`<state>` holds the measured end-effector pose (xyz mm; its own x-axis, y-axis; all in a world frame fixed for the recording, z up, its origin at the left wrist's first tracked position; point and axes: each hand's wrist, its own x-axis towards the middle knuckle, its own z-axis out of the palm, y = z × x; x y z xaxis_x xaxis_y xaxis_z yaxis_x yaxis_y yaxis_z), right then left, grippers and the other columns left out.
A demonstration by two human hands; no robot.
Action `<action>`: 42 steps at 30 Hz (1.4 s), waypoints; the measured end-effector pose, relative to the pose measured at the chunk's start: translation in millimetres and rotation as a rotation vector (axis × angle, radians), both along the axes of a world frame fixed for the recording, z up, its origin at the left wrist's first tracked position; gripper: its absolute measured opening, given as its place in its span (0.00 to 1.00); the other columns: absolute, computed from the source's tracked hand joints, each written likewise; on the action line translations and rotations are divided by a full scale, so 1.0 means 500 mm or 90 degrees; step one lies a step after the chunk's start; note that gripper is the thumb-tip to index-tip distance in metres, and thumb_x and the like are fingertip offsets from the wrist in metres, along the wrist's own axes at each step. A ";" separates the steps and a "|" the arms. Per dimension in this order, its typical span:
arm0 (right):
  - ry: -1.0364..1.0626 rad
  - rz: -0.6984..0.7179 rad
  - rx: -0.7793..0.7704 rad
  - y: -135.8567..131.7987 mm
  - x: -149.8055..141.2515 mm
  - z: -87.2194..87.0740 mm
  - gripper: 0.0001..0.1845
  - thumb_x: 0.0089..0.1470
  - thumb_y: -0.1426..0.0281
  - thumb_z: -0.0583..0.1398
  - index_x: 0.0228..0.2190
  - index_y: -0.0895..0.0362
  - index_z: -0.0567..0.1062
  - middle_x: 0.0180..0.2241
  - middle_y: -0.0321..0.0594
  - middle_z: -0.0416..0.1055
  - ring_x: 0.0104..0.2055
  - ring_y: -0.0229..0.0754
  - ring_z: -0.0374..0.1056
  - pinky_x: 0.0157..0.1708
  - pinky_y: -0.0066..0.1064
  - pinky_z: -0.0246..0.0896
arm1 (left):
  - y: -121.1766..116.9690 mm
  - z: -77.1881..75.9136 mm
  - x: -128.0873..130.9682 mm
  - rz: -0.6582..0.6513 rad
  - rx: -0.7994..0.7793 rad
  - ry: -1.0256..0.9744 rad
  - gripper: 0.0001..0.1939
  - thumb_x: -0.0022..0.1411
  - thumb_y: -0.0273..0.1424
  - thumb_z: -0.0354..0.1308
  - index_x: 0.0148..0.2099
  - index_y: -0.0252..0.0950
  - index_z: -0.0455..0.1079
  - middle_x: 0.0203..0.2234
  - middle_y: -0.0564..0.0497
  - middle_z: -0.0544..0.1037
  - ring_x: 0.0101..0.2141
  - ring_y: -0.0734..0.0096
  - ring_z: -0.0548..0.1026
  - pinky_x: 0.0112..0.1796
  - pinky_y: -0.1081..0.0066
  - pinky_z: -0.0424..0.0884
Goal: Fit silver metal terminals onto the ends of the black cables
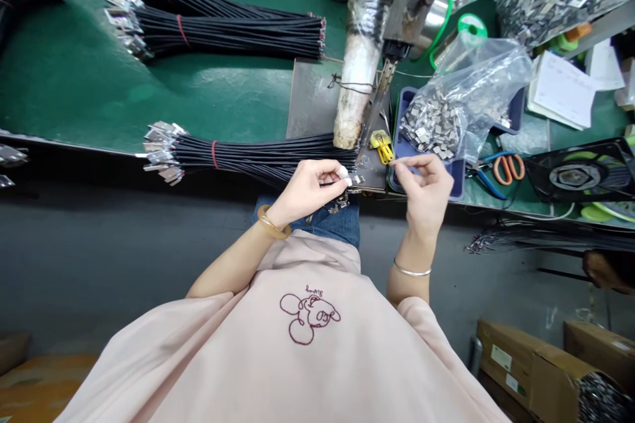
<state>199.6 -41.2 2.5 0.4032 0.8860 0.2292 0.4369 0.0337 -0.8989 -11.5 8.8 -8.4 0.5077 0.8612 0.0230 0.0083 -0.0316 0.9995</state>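
My left hand (317, 186) is closed in a pinch, with white covers on its thumb and fingertip. A black cable appears to be in its grip, and a small silver metal connector (358, 179) shows just beyond the fingertips. Beneath and behind this hand lies a tied bundle of black cables (248, 152) with metal plugs at its left end. My right hand (425, 188) is held over the blue tray's edge, thumb and finger pinched together; whatever is between them is too small to make out. Near its fingertips sits a yellow clip-like piece (381, 147). Above my left hand stands a stained, wrapped tube (354, 86).
A blue tray (457, 184) holds a bag of small metal connectors (431, 122). Orange-handled pliers (508, 167) and a black fan (575, 175) lie to the right. Green-rimmed solder spools (472, 26) stand behind. More cable bundles (238, 33) rest on the green table (64, 92).
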 end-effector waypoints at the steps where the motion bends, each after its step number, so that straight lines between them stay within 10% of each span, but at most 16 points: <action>1: 0.024 0.037 -0.012 -0.006 -0.020 0.000 0.07 0.54 0.66 0.65 0.32 0.54 0.72 0.34 0.37 0.78 0.24 0.31 0.64 0.22 0.25 0.55 | 0.000 0.001 0.000 -0.003 -0.003 0.004 0.07 0.57 0.31 0.62 0.30 0.31 0.73 0.23 0.53 0.75 0.24 0.79 0.69 0.28 0.79 0.67; 33: -0.067 0.131 -0.090 -0.026 -0.089 0.017 0.02 0.56 0.71 0.63 0.31 0.55 0.75 0.20 0.27 0.66 0.17 0.28 0.44 0.18 0.27 0.40 | -0.002 0.004 -0.003 -0.042 -0.004 -0.003 0.06 0.56 0.27 0.61 0.28 0.31 0.70 0.21 0.55 0.71 0.23 0.80 0.66 0.27 0.79 0.65; 39: -0.165 0.112 0.040 -0.036 -0.089 0.034 0.04 0.59 0.70 0.63 0.35 0.52 0.80 0.40 0.38 0.81 0.20 0.29 0.56 0.20 0.29 0.51 | 0.000 0.002 -0.005 -0.033 -0.017 -0.023 0.06 0.57 0.28 0.62 0.30 0.30 0.74 0.23 0.52 0.75 0.25 0.79 0.68 0.29 0.78 0.68; 42: -0.077 0.014 0.178 -0.043 -0.081 0.036 0.07 0.62 0.66 0.59 0.40 0.50 0.77 0.28 0.34 0.76 0.19 0.33 0.61 0.20 0.29 0.55 | 0.000 0.007 -0.006 -0.031 -0.039 -0.033 0.07 0.57 0.31 0.63 0.33 0.30 0.76 0.25 0.50 0.77 0.26 0.77 0.70 0.29 0.77 0.68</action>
<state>159.0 -62.9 20.5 0.3400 0.7899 0.5103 0.5367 0.2826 -0.7950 -14.6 9.0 -4.7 0.5485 0.8361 -0.0017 -0.0435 0.0305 0.9986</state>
